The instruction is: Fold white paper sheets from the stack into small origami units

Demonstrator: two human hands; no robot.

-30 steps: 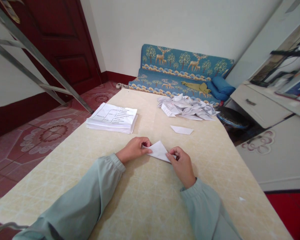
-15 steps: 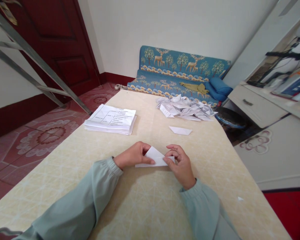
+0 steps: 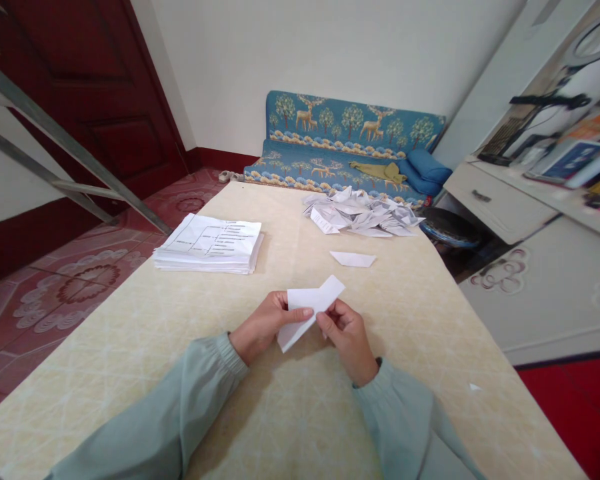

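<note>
A folded piece of white paper (image 3: 305, 300) is held between both hands, just above the front half of the table. My left hand (image 3: 266, 325) grips its left side, thumb lying across the top face and fingers hidden behind. At the paper's right edge, my right hand (image 3: 347, 337) pinches it between thumb and fingers. The paper is tilted, one strip pointing up to the right and a folded part down to the left. Beyond the hands lies a single folded paper piece (image 3: 353, 259), flat on the table.
On the table (image 3: 290, 413), a stack of printed sheets (image 3: 207, 247) sits at the left and a heap of folded papers (image 3: 363, 213) at the far right. A small paper scrap (image 3: 475, 387) lies near the right edge. Behind is a blue sofa (image 3: 320, 157); a metal ladder (image 3: 87, 160) leans left.
The paper has been turned from lying level to a slant, and its pointed top now shows as a strip to the upper right. My right hand's fingers have closed in under it.
</note>
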